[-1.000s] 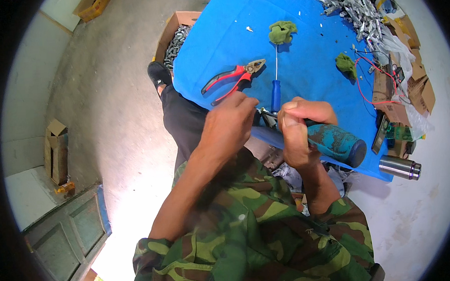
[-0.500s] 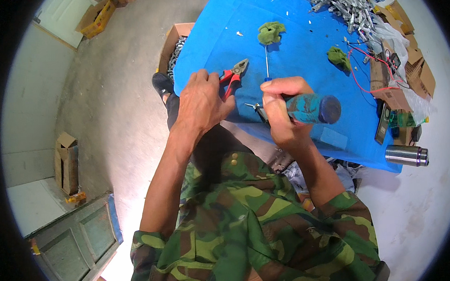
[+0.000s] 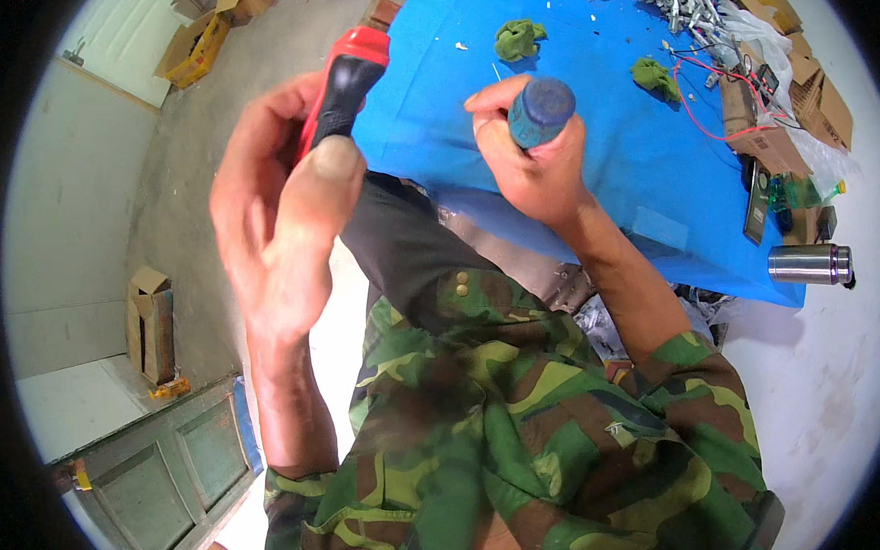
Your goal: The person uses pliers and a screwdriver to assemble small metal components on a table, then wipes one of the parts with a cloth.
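Observation:
My left hand (image 3: 287, 203) is raised near the camera, closed round the red-and-black handles of the pliers (image 3: 351, 79). The jaws are mostly hidden from this angle. Over the blue-covered table (image 3: 434, 110), my right hand (image 3: 538, 160) grips a screwdriver (image 3: 543, 111) by its thick teal handle with a dark blue end. Its butt points up at me, and its shaft is hidden behind the hand. Beyond the right hand lies a green cloth (image 3: 519, 40), with a thin metal shaft (image 3: 497, 71) showing between cloth and hand.
A heap of grey metal parts (image 3: 678, 0) lies at the far right. Nearby are a second green cloth (image 3: 654, 78), red wire (image 3: 686, 106) and cardboard (image 3: 765, 147). A steel flask (image 3: 810, 264) is by the right corner. Cardboard boxes (image 3: 151, 324) stand on the floor at left.
My left hand has lifted the pliers off the table, up and left toward the camera. My right hand has moved a little up and left, tilting the screwdriver so its butt faces me.

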### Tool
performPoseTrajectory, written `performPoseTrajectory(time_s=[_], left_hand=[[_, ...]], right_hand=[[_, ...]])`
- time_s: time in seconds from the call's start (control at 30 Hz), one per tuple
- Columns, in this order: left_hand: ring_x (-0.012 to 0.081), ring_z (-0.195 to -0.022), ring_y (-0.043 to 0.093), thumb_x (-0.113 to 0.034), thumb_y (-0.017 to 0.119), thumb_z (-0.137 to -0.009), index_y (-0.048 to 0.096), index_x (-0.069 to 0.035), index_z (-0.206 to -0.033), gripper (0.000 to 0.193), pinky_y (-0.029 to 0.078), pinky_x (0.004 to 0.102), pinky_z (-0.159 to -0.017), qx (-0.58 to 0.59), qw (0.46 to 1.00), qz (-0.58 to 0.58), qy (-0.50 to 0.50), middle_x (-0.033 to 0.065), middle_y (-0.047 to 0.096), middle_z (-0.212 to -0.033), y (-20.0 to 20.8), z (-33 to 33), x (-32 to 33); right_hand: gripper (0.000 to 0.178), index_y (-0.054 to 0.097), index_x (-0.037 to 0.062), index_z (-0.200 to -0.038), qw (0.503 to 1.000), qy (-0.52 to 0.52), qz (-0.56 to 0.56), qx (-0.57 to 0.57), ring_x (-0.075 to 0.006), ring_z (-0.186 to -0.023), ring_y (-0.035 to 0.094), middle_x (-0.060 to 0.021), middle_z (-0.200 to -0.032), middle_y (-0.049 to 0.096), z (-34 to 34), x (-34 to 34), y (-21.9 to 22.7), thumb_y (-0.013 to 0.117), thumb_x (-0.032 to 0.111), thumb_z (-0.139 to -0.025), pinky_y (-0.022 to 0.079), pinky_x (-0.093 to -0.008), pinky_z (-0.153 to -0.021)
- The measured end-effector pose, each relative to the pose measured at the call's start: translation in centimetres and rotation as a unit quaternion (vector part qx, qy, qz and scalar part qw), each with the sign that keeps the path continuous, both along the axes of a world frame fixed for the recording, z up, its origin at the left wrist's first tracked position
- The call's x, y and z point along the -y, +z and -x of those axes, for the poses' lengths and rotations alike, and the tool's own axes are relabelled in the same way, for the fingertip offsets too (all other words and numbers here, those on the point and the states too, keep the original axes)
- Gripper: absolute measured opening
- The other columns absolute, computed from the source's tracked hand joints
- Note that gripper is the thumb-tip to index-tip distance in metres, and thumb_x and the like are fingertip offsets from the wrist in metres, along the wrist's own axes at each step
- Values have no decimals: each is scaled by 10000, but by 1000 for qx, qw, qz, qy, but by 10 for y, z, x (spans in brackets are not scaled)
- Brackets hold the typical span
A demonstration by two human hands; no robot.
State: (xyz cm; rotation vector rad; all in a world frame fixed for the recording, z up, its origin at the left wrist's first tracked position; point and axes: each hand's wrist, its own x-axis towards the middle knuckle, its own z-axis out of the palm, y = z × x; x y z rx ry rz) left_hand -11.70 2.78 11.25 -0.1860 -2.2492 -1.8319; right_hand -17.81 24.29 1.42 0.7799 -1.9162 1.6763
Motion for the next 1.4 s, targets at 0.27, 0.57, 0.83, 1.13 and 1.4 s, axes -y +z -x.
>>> performPoseTrajectory(time_s=[0.27,0.57,0.83,1.13,1.4], left_hand=[[135,-972,617,-263,700,-921,606,73,-1355,556,494,277,-884,-127,990,45,-34,114,696,-1166,10,-14,-18],[119,-724,557,-180,849,-785,681,12,-1271,549,479,251,-646,-244,930,272,-26,64,676,-1023,4,-1,-30],[167,-1035,696,-77,758,-820,656,33,-1348,549,562,300,-896,-312,912,257,62,124,741,-1180,60,-7,-22],[349,-916,750,-162,856,-775,691,-42,-1260,527,617,404,-740,-195,918,346,-24,154,723,-1084,37,2,-36],[98,-849,618,-265,676,-982,664,5,-1359,464,488,229,-704,-327,916,157,169,108,716,-1094,87,-11,2]], right_hand=[[139,690,-11,-1022,996,-15,51,75,-74,-793,608,-33,-883,688,11,-4,0,605,-89,-943,503,-250,-709],[139,707,16,-1045,998,7,45,46,-65,-784,627,-6,-856,703,10,-2,1,657,-32,-924,529,-286,-684],[77,696,14,-997,995,-29,41,89,-71,-764,603,-24,-807,670,9,0,3,693,-12,-924,517,-304,-654],[119,650,0,-1011,998,12,62,27,-43,-757,505,-29,-745,580,14,6,3,639,-43,-900,487,-316,-630],[131,690,13,-1044,996,5,49,72,-56,-765,581,23,-837,639,13,-6,-5,652,-58,-940,504,-274,-670]])
